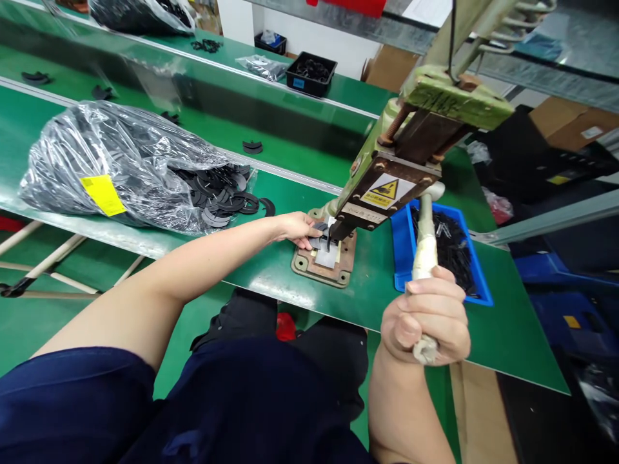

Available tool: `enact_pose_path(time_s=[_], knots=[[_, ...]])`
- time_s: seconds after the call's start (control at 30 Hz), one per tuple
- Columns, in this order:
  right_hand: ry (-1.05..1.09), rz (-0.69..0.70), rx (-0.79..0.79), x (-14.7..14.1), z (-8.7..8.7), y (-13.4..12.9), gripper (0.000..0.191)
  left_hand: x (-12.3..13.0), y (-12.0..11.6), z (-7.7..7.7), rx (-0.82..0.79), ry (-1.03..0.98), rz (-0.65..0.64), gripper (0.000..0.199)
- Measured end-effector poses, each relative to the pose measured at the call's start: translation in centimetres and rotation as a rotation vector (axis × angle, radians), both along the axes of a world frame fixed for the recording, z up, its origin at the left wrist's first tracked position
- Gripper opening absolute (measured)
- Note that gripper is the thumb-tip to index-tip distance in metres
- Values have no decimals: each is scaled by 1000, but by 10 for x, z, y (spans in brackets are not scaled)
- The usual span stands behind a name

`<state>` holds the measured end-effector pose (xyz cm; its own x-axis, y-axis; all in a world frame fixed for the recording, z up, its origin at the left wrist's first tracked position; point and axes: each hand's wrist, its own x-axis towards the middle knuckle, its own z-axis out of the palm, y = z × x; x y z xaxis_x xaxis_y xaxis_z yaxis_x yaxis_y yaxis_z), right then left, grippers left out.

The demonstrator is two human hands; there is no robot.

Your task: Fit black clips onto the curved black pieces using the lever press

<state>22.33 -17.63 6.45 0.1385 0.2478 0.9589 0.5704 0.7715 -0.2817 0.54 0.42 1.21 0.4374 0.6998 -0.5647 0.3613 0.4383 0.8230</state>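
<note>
Black part [316, 243] | between left hand's fingers [304, 243] | over press base [300, 262]

The press [418, 138] is seen to be made of metal with chipped green paint, and its base plate [302, 263] looks browned and matt. The lever handle [426, 251] appears to be covered by pale, uneven wrapping. Glossy, wrinkled plastic is seen on the bag [130, 154], matt plastic on the curved pieces [227, 198].

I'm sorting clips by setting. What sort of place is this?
Likely a factory workshop: the right hand grips the lever of an apparent hand press with a warning label, and a plastic bag of black parts lies on the green bench.
</note>
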Motion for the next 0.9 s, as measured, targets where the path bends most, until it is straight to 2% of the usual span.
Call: enact_pose_path(time_s=[0.1, 0.17, 0.23, 0.3, 0.33, 0.4, 0.47, 0.53, 0.63, 0.7, 0.77, 0.9], knots=[[41, 22, 85, -4, 10, 8, 46, 0, -2, -3, 3, -16, 26, 29], [85, 74, 167, -5, 32, 18, 36, 0, -4, -8, 15, -40, 34, 30], [111, 134, 202, -2, 64, 30, 23, -1, -7, -11, 41, -78, 51, 27], [124, 170, 141, 6, 95, 41, 42, -3, -14, -12, 69, -117, 84, 25], [133, 170, 89, 11, 105, 45, 49, -6, -19, -11, 82, -139, 102, 26], [164, 138, -7, 22, 107, 51, 58, -15, -32, -6, 108, -188, 120, 30], [212, 75, -100, 27, 82, 51, 57, -26, -49, 2, 142, -258, 101, 36], [243, 61, -323, 21, 37, 45, 40, -37, -67, 12, 175, -340, 64, 43], [173, 181, -626, -9, -31, 27, 32, -45, -90, 26, 201, -426, 28, 48], [154, 252, -736, -33, -60, 13, 33, -44, -102, 32, 205, -445, 11, 49], [173, 277, -781, -52, -74, 4, 28, -40, -112, 34, 200, -449, -12, 47], [233, 244, -790, -68, -75, -4, 20, -33, -124, 36, 201, -440, -32, 47]])
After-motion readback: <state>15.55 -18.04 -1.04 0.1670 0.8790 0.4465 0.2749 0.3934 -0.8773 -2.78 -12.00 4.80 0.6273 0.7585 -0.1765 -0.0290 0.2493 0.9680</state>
